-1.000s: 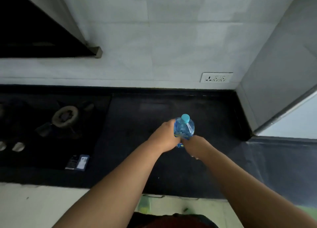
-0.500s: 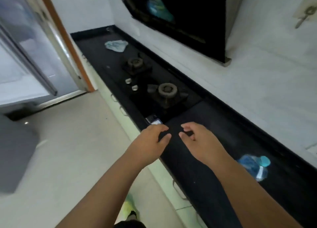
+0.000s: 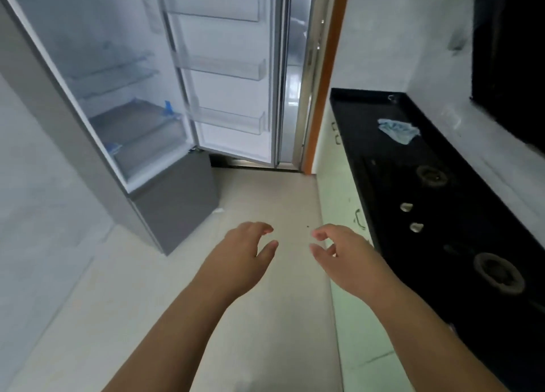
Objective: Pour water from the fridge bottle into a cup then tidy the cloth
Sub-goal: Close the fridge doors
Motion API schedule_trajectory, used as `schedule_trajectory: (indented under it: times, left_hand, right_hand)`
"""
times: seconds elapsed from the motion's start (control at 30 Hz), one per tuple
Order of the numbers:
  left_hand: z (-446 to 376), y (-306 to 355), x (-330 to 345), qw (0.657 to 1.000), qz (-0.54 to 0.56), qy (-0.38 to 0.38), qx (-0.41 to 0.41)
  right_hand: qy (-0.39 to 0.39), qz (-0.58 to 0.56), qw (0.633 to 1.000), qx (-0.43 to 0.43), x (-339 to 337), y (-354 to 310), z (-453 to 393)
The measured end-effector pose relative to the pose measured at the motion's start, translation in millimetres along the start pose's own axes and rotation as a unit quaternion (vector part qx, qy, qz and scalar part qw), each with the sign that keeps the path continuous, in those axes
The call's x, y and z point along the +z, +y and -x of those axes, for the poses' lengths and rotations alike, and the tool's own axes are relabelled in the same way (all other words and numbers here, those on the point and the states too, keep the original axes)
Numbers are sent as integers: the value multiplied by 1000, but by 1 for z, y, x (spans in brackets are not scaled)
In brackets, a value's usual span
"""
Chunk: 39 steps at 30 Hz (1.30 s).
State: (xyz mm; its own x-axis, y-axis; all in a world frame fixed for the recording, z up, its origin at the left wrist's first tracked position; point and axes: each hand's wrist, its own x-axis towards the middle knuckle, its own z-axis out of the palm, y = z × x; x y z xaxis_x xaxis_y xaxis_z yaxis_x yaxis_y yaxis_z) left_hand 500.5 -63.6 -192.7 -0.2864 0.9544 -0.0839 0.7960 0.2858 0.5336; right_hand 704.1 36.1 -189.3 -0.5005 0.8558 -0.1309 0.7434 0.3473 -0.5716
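both forearms reach forward from the bottom edge, bare to the elbow. the left hand (image 3: 246, 251) hangs over the pale floor (image 3: 265, 318) with its fingers loosely bent and its thumb spread; it has hold of nothing. the right hand (image 3: 343, 256) sits level with it, a little apart, near the front edge of the counter; its fingers are loosely hooked and the thumb and forefinger tips come close to each other, with nothing between them.

just right of the right hand runs the black counter (image 3: 368, 126), receding along the white wall. below its edge are pale green cabinet fronts (image 3: 339, 203) with small metal handles. set into the counter is a gas hob: a near burner (image 3: 498, 272), two silver knobs (image 3: 411, 217) toward the front edge, and a far burner (image 3: 432, 175) beyond them.

past the hob, toward the far end of the counter, lies the light blue cloth (image 3: 398, 129), crumpled in a loose heap on the black surface, well apart from both hands. above the counter on the right a dark hood (image 3: 510, 52) juts from the wall.

on the left stands the grey fridge (image 3: 165, 206), its upper door (image 3: 230, 76) swung wide open. clear shelves and a drawer show inside, and three clear racks line the door. beyond it is an orange door frame (image 3: 327, 76). neither the bottle nor a cup shows in this view.
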Motion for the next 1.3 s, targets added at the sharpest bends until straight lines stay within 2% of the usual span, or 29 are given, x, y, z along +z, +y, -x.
schedule_trajectory:
  times: [0.2,0.37,0.57,0.77,0.93,1.17,1.3]
  left_hand:
    - [-52,-68,-48,995,-68,31,-70]
    - [-116,-81,-67,991,-84,39,-96]
    - [-244,-74,-98,983,-119,88,-108]
    - [-368,-46,-136,973,-128,144,-131]
    - [-426,-34,-154,969,-124,165,-139]
    - [-475,-47,-165,969,-123,150,-150]
    - [-491,-54,-169,969,-107,162,-152]
  right_hand:
    - [-25,47,996,-78,37,-58,-101]
    - [-33,66,991,-112,34,-65,-182]
    - [-17,68,985,-157,-4,-66,-341]
    - [-19,99,966,-238,-66,-103,-509]
    - [-29,140,961,-238,-99,-141,-624]
    - [-105,194,959,-179,-85,-146,-693]
    - [-80,158,967,-186,-75,-148,-688]
